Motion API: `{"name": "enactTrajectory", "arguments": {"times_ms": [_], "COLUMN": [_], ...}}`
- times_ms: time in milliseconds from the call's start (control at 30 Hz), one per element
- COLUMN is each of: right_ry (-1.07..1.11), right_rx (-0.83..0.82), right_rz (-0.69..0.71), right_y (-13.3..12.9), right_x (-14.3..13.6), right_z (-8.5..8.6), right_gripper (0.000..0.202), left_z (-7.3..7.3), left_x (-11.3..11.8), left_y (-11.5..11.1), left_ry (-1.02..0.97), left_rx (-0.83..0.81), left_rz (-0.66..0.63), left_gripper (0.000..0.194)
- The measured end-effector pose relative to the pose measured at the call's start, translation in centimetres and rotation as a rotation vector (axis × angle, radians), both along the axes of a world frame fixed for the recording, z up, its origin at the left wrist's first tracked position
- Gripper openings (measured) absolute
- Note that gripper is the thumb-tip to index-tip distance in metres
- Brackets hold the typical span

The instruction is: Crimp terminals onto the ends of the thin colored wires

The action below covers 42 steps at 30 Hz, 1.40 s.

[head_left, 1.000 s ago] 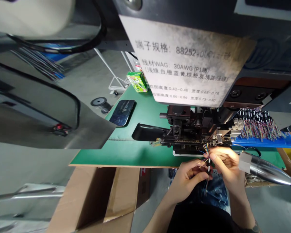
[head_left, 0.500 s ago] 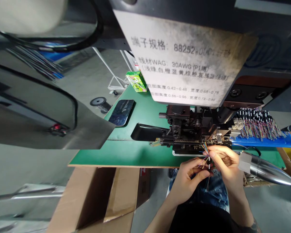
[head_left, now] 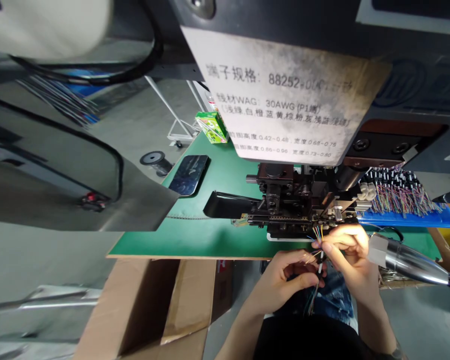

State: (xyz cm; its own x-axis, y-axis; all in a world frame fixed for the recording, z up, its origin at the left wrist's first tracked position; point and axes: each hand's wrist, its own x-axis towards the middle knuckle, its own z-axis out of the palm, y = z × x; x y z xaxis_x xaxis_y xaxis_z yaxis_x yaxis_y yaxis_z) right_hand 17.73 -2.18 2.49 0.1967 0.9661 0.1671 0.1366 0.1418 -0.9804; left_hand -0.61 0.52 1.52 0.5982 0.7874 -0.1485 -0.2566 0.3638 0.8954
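Note:
My right hand point(head_left: 347, 250) pinches a bundle of thin coloured wires point(head_left: 318, 234), whose ends fan out just in front of the black crimping machine point(head_left: 285, 200). Lower and to the left, my left hand point(head_left: 288, 280) has its fingers closed round the same bundle, near a white sleeve point(head_left: 321, 264) on the cable. Some orange and yellow wires stick out over the left fingers. The cable's other end hangs down below the hands. A lamp's light falls on my right fingers.
A silver lamp point(head_left: 416, 262) stands right of my right hand. Behind it, finished wire bundles point(head_left: 401, 192) lie on a blue tray point(head_left: 427, 218). A phone point(head_left: 189, 175) and a green box point(head_left: 211, 127) lie on the green table point(head_left: 195, 240). An open cardboard box point(head_left: 142, 305) is below.
My left hand has shifted slightly down and left. The wire tips have spread and turned more upright in my right fingers, and the cable's hanging end has swung left.

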Motion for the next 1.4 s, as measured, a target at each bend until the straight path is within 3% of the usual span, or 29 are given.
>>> {"name": "enactTrajectory", "arguments": {"times_ms": [133, 367, 767, 967, 1067, 1133, 1233, 1400], "right_ry": [0.082, 0.167, 0.202, 0.048, -0.189, -0.236, -0.105, 0.024], "right_rx": [-0.043, -0.084, -0.085, -0.004, 0.181, 0.242, 0.154, -0.014], "right_rz": [-0.04, -0.046, -0.054, -0.056, -0.048, 0.005, 0.059, -0.057], "right_y": [0.1, 0.4, 0.8, 0.6, 0.5, 0.4, 0.0, -0.1], "right_x": [-0.3, -0.9, -1.1, -0.8, -0.1, 0.3, 0.4, -0.3], "right_z": [-0.7, 0.1, 0.1, -0.2, 0.2, 0.5, 0.3, -0.2], "right_gripper": [0.008, 0.008, 0.011, 0.012, 0.008, 0.01, 0.011, 0.005], "left_z": [-0.6, -2.1, -1.6, -0.7, 0.0, 0.2, 0.0, -0.7], "left_x": [1.0, 1.6, 1.7, 1.1, 0.1, -0.5, -0.6, 0.6], "left_y": [-0.1, -0.7, -0.7, -0.7, -0.6, -0.5, -0.3, -0.3], "left_ry": [0.074, 0.159, 0.112, 0.091, 0.023, -0.034, -0.071, 0.016], "left_rx": [0.095, 0.152, 0.147, 0.154, 0.075, 0.007, -0.061, 0.02], "left_rz": [0.084, 0.212, 0.214, 0.21, 0.108, 0.028, -0.024, 0.091], "left_gripper": [0.043, 0.044, 0.03, 0.029, 0.03, 0.031, 0.032, 0.039]}}
